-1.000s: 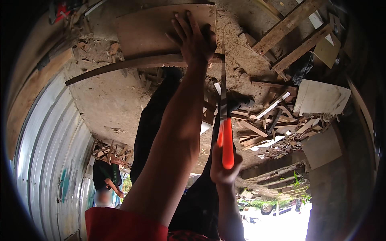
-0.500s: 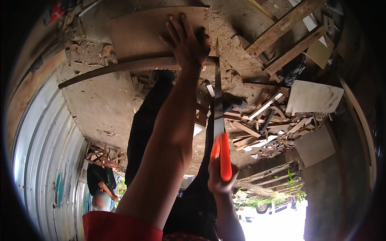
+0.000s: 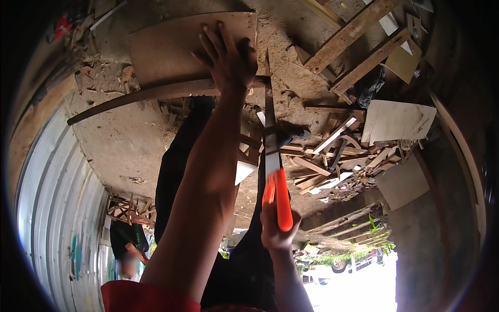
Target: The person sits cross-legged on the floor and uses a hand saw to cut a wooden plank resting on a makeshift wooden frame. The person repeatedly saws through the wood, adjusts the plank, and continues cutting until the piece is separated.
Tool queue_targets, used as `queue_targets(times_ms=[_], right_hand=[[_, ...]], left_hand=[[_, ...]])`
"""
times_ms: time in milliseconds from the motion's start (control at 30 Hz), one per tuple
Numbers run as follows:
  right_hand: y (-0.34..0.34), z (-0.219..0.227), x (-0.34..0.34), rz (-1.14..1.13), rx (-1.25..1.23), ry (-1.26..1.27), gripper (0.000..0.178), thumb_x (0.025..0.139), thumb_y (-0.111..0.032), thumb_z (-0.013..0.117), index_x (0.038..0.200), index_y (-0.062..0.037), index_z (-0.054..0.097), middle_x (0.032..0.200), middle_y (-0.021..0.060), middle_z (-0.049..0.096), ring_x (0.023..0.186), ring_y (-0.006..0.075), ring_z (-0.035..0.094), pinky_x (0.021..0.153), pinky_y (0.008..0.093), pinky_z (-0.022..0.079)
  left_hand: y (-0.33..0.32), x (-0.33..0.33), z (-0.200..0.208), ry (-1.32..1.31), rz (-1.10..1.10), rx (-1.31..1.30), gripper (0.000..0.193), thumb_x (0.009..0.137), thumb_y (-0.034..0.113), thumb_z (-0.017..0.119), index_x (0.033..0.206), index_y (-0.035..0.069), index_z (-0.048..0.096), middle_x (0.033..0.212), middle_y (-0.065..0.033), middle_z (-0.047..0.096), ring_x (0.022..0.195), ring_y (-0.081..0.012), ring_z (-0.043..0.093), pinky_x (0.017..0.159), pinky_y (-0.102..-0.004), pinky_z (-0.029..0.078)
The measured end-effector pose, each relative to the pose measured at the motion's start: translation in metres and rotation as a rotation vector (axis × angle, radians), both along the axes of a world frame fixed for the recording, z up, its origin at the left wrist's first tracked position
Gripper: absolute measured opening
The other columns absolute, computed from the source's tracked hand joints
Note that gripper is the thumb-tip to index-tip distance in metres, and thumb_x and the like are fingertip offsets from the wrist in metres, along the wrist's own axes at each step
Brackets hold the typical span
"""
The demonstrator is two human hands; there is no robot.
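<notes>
My right hand is closed round the orange handle of a handsaw. The saw's long blade points away from me, and its edge meets a narrow wooden strip close to that strip's right end. My left hand lies spread, palm down, its fingers reaching over a brown wooden panel and its heel over the strip, just left of the blade. The cut itself is too small to make out. The strip runs across in front of my legs along the panel's near edge.
Wooden beams lie at the far right. Scrap wood heaps up at right beside a pale board and a black plastic bag. Corrugated metal sheeting stands at left; another person is at lower left.
The whole view has shifted a little to the left. Against the strip, the saw has slid slightly forward, away from me. My left hand keeps its place on the wood.
</notes>
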State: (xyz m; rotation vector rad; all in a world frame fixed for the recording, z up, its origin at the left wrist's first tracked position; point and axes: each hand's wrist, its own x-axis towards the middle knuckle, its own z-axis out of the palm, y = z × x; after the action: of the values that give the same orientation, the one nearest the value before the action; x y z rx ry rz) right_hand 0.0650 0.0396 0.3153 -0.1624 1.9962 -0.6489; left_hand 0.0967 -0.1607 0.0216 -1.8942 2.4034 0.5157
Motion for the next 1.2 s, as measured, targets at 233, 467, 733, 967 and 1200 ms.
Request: queue_targets(times_ms=[233, 467, 733, 967, 1200], right_hand=[[-0.069, -0.110, -0.002, -0.020, -0.047, 0.072, 0.010, 0.087, -0.005, 0.065, 0.088, 0.0050, 0.065, 0.069, 0.0100, 0.065, 0.064, 0.0137, 0.064, 0.056, 0.0325, 0.049], [0.024, 0.026, 0.018, 0.097, -0.104, 0.045, 0.015, 0.088, -0.002, 0.064, 0.100, 0.0076, 0.065, 0.059, 0.0051, 0.059, 0.051, 0.0123, 0.058, 0.052, 0.0284, 0.047], [-0.074, -0.122, -0.012, -0.147, -0.183, 0.063, 0.019, 0.088, -0.005, 0.063, 0.072, 0.0011, 0.055, 0.058, 0.0054, 0.053, 0.055, 0.0111, 0.051, 0.052, 0.0315, 0.043], [0.042, 0.029, 0.015, 0.055, 0.026, -0.047, 0.040, 0.082, 0.002, 0.057, 0.121, 0.0087, 0.063, 0.118, 0.0243, 0.066, 0.117, 0.0353, 0.061, 0.104, 0.0423, 0.045], [-0.099, -0.151, -0.025, -0.081, -0.138, 0.141, 0.022, 0.090, -0.007, 0.062, 0.070, 0.0014, 0.058, 0.055, -0.0004, 0.053, 0.053, 0.0041, 0.049, 0.047, 0.0279, 0.038]], left_hand=[[0.005, 0.000, -0.010, 0.055, 0.001, -0.018, 0.086, 0.096, 0.053, 0.047, 0.160, 0.007, 0.013, 0.165, -0.0280, 0.007, 0.154, -0.0438, 0.004, 0.117, -0.0706, 0.000], [0.003, -0.001, 0.002, 0.089, 0.042, 0.000, 0.089, 0.091, 0.049, 0.052, 0.160, 0.007, 0.013, 0.165, -0.0266, 0.005, 0.154, -0.0420, 0.004, 0.118, -0.0697, -0.002], [0.005, -0.001, -0.003, 0.086, -0.002, 0.018, 0.087, 0.098, 0.061, 0.040, 0.160, 0.008, 0.012, 0.166, -0.0263, 0.004, 0.155, -0.0412, 0.002, 0.119, -0.0671, -0.003], [0.004, 0.003, 0.007, 0.120, 0.072, 0.021, 0.090, 0.095, 0.059, 0.047, 0.161, 0.010, 0.009, 0.166, -0.0256, 0.005, 0.154, -0.0426, 0.006, 0.118, -0.0702, 0.000], [0.003, -0.006, 0.010, 0.068, 0.002, -0.029, 0.085, 0.095, 0.050, 0.051, 0.159, 0.004, 0.019, 0.164, -0.0271, 0.013, 0.153, -0.0440, 0.011, 0.119, -0.0672, 0.003]])
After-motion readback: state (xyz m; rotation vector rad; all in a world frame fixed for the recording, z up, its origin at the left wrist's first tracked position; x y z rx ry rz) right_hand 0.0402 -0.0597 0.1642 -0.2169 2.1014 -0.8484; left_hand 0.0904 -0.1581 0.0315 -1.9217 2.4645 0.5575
